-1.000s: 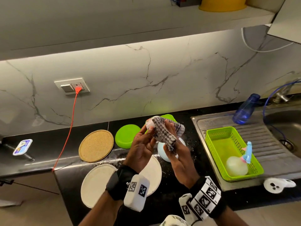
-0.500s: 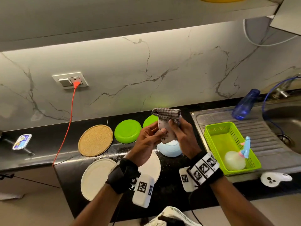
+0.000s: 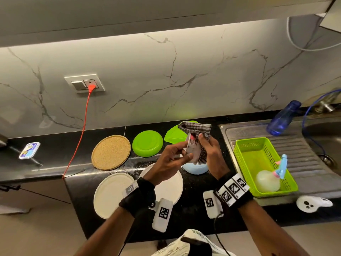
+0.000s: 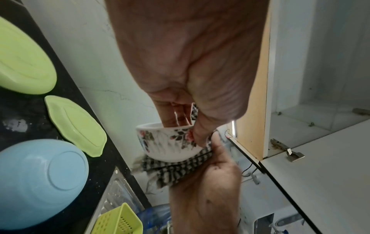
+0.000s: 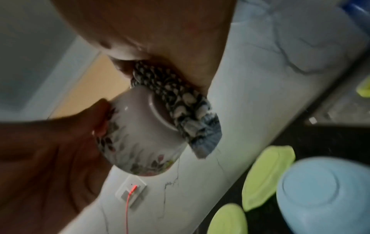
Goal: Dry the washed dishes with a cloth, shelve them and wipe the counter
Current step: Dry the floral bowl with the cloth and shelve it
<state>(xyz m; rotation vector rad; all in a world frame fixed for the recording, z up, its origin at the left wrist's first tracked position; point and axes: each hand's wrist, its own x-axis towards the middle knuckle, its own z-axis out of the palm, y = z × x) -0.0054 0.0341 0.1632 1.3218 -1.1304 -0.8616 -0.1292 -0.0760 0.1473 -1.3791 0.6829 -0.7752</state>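
White china with a flower print, the cup (image 4: 170,142) is held in the air above the counter (image 3: 184,209), over the upturned blue bowl (image 3: 195,168). The left hand (image 3: 171,161) pinches its rim, fingers inside and thumb on the outside wall. The right hand (image 3: 210,154) grips the checked cloth (image 3: 195,127), bunched against the cup's base and side.

My main worry is a slip. The left hand has only the rim, and the glaze is probably still wet, so a hard rub or twist from the cloth hand could lever the cup out of that pinch. It would drop onto the bowl or the stone top, and china like this would likely chip or crack.

Two green plates (image 3: 147,145) and two white plates (image 3: 112,194) lie close beneath, with a cork mat (image 3: 110,152) beside them, so a falling cup could strike those too. Water spots show on the counter near the plates, and a trailing cloth end may pick that up and wet the cup again. To the right, a green basket (image 3: 245,156) sits on the sink drainer (image 3: 304,159).
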